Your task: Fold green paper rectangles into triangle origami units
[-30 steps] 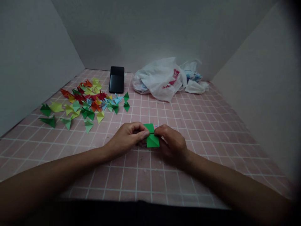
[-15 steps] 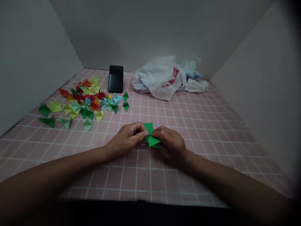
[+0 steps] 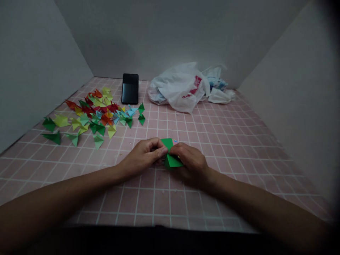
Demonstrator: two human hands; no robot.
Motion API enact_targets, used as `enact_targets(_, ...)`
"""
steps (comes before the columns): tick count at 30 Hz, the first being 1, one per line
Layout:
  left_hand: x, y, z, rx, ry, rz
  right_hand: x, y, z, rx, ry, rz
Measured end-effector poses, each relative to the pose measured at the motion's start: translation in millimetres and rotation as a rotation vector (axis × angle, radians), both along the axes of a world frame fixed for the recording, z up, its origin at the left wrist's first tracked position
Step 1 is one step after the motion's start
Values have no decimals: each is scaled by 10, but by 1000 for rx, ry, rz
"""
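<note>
A partly folded sheet of green origami paper is held between my two hands, low over the middle of the table. My left hand pinches its left edge between thumb and fingers. Closed on its right side is my right hand, whose fingertips press near the paper's centre and cover part of it. Just behind the right fingers a small pink and blue patch shows; what it belongs to I cannot make out.
Many folded paper pieces in green, yellow, red, orange and blue lie at the left. A black phone stands behind them. White plastic bags sit by the back wall. Pale walls enclose the pink gridded tabletop.
The lower flap of the green paper has shifted in shape under my right fingers, which moved slightly left. My left hand keeps its pinch in nearly the same place.
</note>
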State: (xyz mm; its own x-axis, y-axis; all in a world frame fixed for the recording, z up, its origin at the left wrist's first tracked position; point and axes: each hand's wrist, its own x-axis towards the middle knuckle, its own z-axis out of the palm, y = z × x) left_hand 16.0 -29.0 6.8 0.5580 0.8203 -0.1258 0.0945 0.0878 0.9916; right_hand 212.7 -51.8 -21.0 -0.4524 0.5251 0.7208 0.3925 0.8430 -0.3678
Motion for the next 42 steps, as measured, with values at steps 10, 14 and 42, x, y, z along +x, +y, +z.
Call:
enact_targets(10, 5, -5, -7, -122, -57, -48, -5, 12, 50, 32, 6, -35)
enact_targets(14, 0, 10, 10, -163, -35, -45, 7, 11, 38, 20, 16, -39)
enact_targets(42, -1, -1, 36, -195, -14, -7, 10, 24, 0, 62, 1, -28)
